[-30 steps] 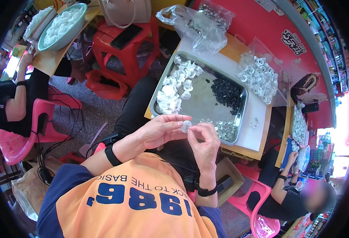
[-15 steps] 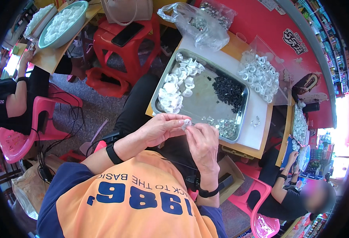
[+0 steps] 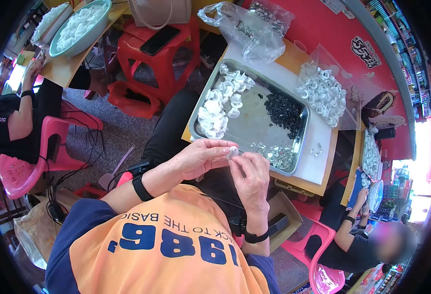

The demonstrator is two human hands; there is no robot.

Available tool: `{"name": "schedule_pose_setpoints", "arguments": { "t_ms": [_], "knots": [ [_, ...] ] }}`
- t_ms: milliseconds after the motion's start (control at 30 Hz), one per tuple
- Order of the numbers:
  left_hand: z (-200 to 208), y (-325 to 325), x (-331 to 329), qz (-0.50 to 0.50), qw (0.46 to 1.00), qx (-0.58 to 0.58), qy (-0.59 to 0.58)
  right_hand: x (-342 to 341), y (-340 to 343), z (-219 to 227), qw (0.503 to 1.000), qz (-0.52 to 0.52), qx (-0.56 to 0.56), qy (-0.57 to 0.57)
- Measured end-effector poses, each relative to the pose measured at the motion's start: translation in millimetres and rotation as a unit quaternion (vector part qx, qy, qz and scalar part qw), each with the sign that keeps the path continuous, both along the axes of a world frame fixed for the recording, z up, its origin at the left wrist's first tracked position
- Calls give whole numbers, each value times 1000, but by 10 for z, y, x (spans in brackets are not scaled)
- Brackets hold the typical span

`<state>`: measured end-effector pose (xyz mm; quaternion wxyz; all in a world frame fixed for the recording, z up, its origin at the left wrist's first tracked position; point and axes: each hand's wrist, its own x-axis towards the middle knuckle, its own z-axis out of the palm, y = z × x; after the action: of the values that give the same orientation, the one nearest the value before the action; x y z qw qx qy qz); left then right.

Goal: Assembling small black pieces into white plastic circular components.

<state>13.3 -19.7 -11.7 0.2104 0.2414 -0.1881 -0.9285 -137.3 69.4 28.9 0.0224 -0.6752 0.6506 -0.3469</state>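
Between my two hands is a small round white plastic part (image 3: 233,151), just off the near edge of a metal tray (image 3: 194,109). My left hand (image 3: 203,158) pinches it from one side, thumb and forefinger closed. From the other side my right hand (image 3: 251,177) has its fingertips closed against the same part; whether they hold a second small piece is hidden. Inside the tray lie a pile of white plastic parts (image 3: 213,120) at the left, small black pieces (image 3: 283,113) at the far right, and clear shiny pieces (image 3: 278,156) at the near right.
A clear bag of white ring-shaped parts (image 3: 322,95) lies right of the tray, and a plastic bag (image 3: 254,41) behind it. Left stand a red stool (image 3: 156,59) with a phone (image 3: 160,40) and a basin (image 3: 61,49). Co-workers sit at far left and right.
Both hands keep hold of the white part, with only a slight shift of the right fingers around it. The whole view has moved very slightly.
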Motion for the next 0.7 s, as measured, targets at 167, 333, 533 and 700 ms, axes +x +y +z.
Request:
{"name": "schedule_pose_setpoints", "arguments": {
  "t_ms": [167, 333, 533, 700],
  "knots": [
    [-18, -8, 13, -5, 999, 32, 23, -10, 15, -3, 1000, -4, -10, -16],
    [-54, -7, 29, -12, 998, 53, 34, -104, 24, 60, 999, 35, 0, 7],
    [-115, 7, 27, -10, 998, 47, 28, -127, 33, 23, 996, 70, 1, 52],
    [-112, 14, 18, -15, 1000, 22, 17, -92, 61, -35, 994, 78, -6, 81]
  ]
}}
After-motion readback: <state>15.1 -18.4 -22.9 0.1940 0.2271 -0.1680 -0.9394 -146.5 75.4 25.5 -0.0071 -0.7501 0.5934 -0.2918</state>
